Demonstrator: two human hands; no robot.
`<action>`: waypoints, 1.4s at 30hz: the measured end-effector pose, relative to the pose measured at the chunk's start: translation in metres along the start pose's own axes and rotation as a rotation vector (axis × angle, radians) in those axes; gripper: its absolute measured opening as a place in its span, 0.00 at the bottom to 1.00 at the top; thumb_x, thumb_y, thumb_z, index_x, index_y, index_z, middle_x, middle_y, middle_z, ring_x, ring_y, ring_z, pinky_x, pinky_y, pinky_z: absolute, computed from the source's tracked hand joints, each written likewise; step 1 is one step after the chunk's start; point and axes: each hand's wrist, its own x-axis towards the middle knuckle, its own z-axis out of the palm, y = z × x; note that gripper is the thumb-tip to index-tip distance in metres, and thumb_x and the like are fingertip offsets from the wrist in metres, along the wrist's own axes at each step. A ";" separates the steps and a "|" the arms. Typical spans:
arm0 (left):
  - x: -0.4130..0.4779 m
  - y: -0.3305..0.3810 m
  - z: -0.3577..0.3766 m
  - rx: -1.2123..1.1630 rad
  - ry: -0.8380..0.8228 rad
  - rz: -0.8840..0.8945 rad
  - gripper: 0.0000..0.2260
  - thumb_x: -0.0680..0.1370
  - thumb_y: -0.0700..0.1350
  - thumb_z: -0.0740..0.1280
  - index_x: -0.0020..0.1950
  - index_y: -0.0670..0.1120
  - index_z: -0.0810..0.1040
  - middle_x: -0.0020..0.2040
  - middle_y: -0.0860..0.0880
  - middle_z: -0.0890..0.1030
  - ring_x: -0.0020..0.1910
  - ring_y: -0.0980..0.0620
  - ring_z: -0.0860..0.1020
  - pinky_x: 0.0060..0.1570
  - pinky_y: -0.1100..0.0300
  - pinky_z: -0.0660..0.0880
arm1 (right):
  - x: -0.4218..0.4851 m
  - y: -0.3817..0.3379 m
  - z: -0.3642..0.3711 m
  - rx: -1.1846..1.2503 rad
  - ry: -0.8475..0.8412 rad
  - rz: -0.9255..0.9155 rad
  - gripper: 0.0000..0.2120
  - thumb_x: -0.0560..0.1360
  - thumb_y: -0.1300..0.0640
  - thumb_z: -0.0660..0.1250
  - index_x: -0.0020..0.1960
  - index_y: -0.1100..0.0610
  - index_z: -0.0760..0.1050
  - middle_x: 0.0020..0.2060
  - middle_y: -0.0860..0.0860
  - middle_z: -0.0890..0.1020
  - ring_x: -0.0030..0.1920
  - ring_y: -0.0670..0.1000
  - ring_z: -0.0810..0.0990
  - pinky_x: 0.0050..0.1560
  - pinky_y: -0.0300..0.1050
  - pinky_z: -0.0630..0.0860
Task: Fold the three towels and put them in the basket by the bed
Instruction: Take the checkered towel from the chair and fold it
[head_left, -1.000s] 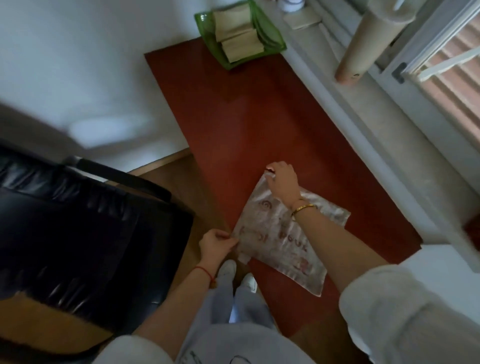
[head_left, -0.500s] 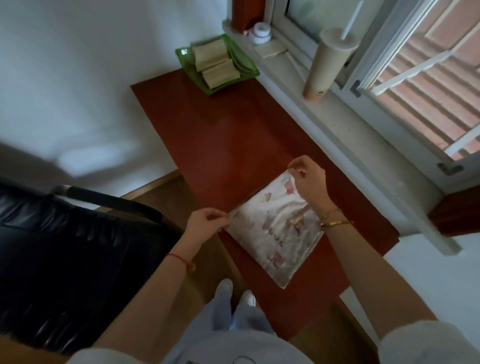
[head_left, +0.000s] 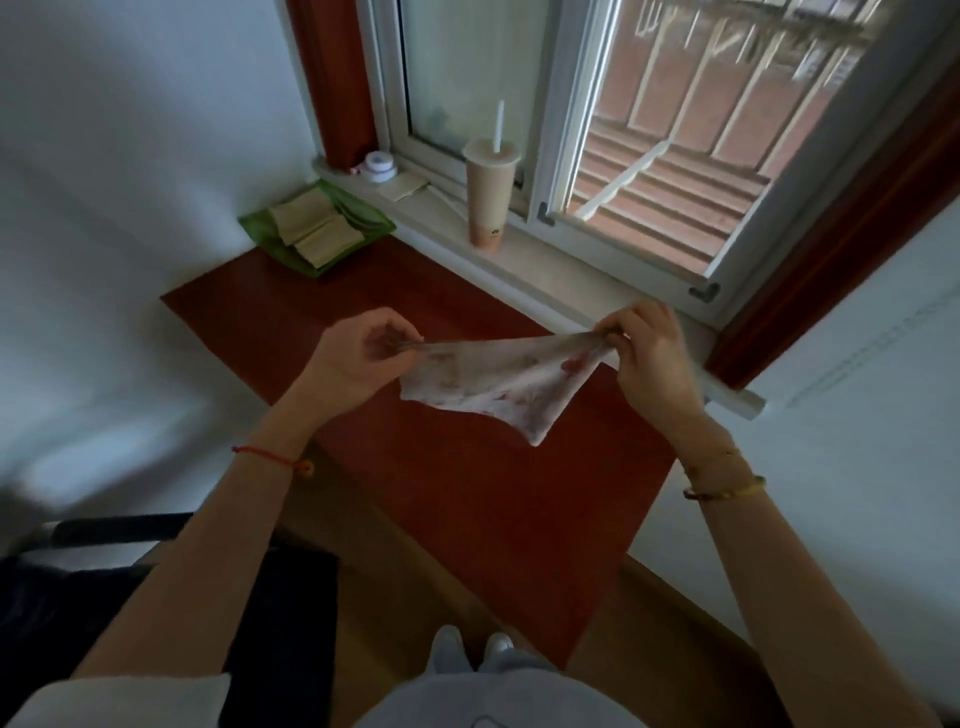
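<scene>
Both hands have the towel (head_left: 498, 379) up off the red table (head_left: 519, 509) — left hand (head_left: 358, 358) pinching one end, right hand (head_left: 649, 353) pinching the other. It sags between them. Green basket (head_left: 317, 228) sits far left with two folded towels (head_left: 314, 231) in it.

A room in a home, probably a bedroom or study; a red-topped table (head_left: 467, 499) stands under a sliding window (head_left: 649, 130); a takeaway drink cup (head_left: 488, 200) sits on the sill; a black chair (head_left: 130, 582) stands beside white walls.
</scene>
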 end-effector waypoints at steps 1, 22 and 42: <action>0.000 0.005 -0.005 0.001 -0.017 0.045 0.05 0.75 0.38 0.72 0.50 0.44 0.81 0.46 0.50 0.84 0.43 0.59 0.81 0.46 0.70 0.76 | -0.005 -0.001 -0.007 0.012 0.006 0.001 0.09 0.74 0.70 0.60 0.48 0.63 0.78 0.46 0.58 0.78 0.50 0.58 0.74 0.50 0.41 0.67; 0.049 -0.039 0.082 0.104 -0.256 -0.109 0.04 0.72 0.44 0.75 0.46 0.49 0.84 0.42 0.55 0.85 0.42 0.61 0.81 0.43 0.72 0.73 | -0.043 0.065 0.027 0.142 -0.380 0.341 0.07 0.75 0.63 0.66 0.47 0.54 0.82 0.42 0.47 0.77 0.48 0.52 0.77 0.50 0.43 0.68; -0.070 -0.140 0.178 0.190 -0.321 -0.207 0.11 0.71 0.38 0.74 0.42 0.54 0.78 0.43 0.57 0.78 0.46 0.61 0.74 0.46 0.69 0.68 | -0.198 0.065 0.104 0.099 -0.723 0.382 0.10 0.78 0.56 0.64 0.58 0.51 0.77 0.50 0.46 0.78 0.53 0.47 0.69 0.56 0.40 0.64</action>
